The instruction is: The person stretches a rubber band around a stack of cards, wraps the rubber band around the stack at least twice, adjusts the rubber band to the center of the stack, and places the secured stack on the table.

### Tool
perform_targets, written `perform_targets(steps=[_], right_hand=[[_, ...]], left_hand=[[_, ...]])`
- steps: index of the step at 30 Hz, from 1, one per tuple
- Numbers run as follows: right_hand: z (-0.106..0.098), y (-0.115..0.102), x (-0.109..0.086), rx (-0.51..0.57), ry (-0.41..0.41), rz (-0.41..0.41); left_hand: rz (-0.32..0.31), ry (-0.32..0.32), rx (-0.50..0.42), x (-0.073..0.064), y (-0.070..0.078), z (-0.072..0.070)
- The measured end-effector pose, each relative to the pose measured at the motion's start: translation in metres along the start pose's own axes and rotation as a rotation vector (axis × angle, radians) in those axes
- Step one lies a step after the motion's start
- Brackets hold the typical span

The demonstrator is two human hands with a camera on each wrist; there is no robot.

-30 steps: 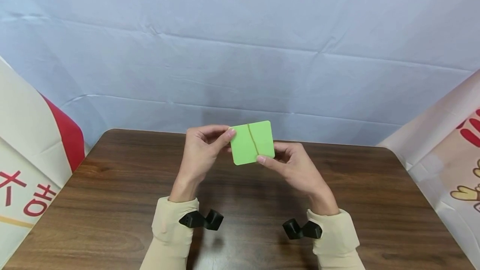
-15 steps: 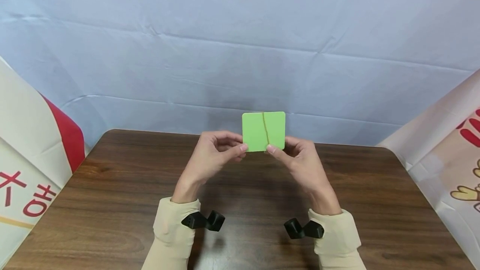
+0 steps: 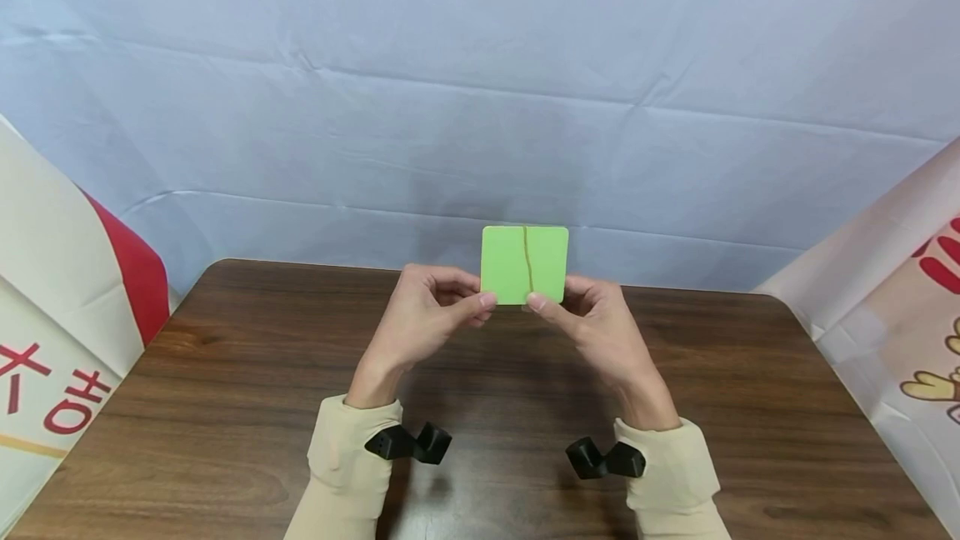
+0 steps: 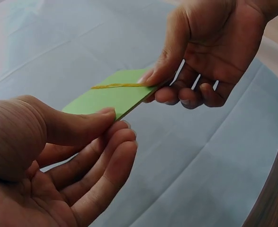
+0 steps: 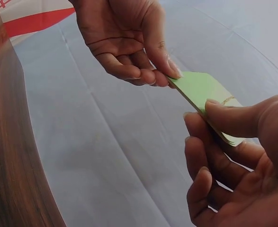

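A thin stack of lime-green cards (image 3: 502, 265) with rounded corners is held up level over the far edge of the table. Round it runs a yellowish rubber band (image 3: 527, 257), right of the middle. My left hand (image 3: 416, 315) pinches the lower left corner, thumb on the near face. The lower right part is pinched by my right hand (image 3: 603, 332), its thumb at the band's lower end. Layered edges of the cards (image 5: 228, 138) show in the right wrist view. In the left wrist view the band (image 4: 117, 86) lies across the top face.
Below the hands spreads a dark brown wooden table (image 3: 225, 407). A pale blue cloth (image 3: 480, 107) hangs behind it. Printed sheets with red marks (image 3: 67, 340) flank the left and right sides. Each sleeve cuff bears a black camera mount (image 3: 408, 442).
My left thumb has shifted from the cards' upper left corner to the lower left. The tilted cards have levelled and moved right and slightly up, staying almost still in the last half second.
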State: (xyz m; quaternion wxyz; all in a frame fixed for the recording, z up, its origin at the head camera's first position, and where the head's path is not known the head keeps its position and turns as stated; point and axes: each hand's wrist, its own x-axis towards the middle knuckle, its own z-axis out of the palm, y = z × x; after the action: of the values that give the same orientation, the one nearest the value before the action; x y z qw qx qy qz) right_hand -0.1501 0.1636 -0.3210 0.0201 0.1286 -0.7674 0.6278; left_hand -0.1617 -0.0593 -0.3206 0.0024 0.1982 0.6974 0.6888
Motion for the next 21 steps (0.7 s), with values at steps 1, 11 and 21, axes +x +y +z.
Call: perform_targets(steps=[1, 11, 21], right_hand=[[0.0001, 0.0001, 0.0000, -0.004, -0.010, 0.005], [0.0018, -0.0001, -0.0009, -0.050, -0.023, 0.013], [-0.0047, -0.0017, -0.0007, -0.068, -0.065, 0.036]], left_hand=[[0.005, 0.004, 0.002, -0.0001, 0.0002, 0.0003], [0.026, 0.025, 0.014, -0.0004, 0.0001, 0.0014], [0.036, 0.040, 0.035, -0.0006, 0.0004, 0.0005]])
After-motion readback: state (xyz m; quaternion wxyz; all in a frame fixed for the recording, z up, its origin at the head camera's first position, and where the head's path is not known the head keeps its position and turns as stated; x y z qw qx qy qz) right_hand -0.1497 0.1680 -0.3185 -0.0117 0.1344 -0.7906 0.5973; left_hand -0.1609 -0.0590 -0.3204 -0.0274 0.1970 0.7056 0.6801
